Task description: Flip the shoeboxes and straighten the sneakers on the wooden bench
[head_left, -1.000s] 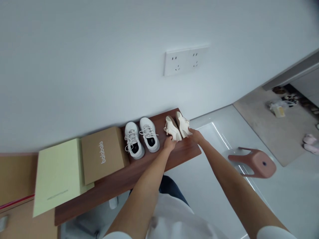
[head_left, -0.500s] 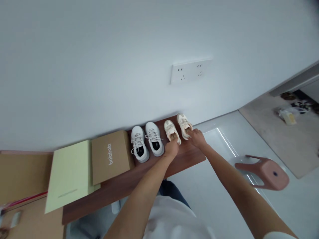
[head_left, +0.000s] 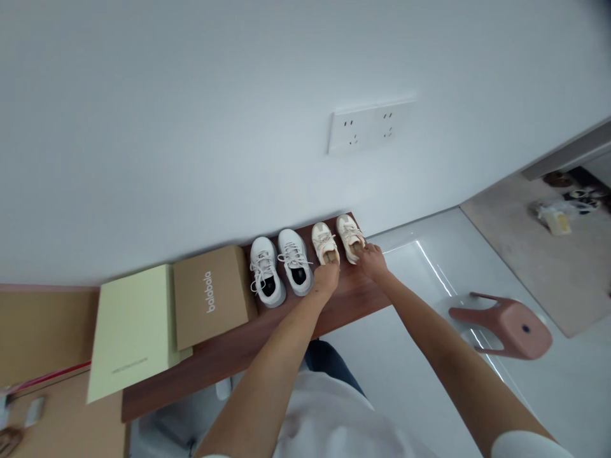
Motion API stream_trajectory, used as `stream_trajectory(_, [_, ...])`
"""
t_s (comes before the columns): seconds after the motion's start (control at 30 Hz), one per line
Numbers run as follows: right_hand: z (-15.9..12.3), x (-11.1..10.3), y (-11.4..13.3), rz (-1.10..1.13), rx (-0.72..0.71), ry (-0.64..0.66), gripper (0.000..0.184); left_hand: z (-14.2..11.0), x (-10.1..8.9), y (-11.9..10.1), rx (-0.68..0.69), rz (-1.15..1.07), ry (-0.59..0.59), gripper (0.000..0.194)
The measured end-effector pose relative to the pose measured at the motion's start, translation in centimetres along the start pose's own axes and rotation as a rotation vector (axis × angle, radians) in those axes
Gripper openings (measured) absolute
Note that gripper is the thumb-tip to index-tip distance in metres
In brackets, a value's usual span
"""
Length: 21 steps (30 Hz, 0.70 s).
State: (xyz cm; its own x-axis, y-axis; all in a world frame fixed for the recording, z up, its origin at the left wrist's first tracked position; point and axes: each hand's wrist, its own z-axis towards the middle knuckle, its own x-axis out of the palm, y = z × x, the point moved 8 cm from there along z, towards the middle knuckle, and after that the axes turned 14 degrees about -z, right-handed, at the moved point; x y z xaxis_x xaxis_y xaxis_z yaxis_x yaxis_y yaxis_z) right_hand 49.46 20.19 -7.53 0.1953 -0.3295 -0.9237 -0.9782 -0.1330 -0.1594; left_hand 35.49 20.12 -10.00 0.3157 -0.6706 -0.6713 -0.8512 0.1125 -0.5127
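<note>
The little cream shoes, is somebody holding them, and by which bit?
Yes, both by the heel end: the left hand holds the left cream shoe, and the right hand holds the right cream shoe.

- Plain pale wall (head_left: 191,127) carrying a white double socket plate (head_left: 370,127)
- Narrow reddish-brown wooden bench (head_left: 210,366) along it
- Glossy white floor (head_left: 410,356) with bright reflected light streaks
- Pink stool (head_left: 518,327)
- Beige mat (head_left: 529,254) near the doorway
</note>
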Motion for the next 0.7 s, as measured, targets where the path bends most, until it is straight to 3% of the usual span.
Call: stream_trajectory(0.7, [1.0,1.4,0.9,-0.008,-0.001,0.001,0.033,1.3,0.5,0.9,-0.035,0.012,0.014,0.035])
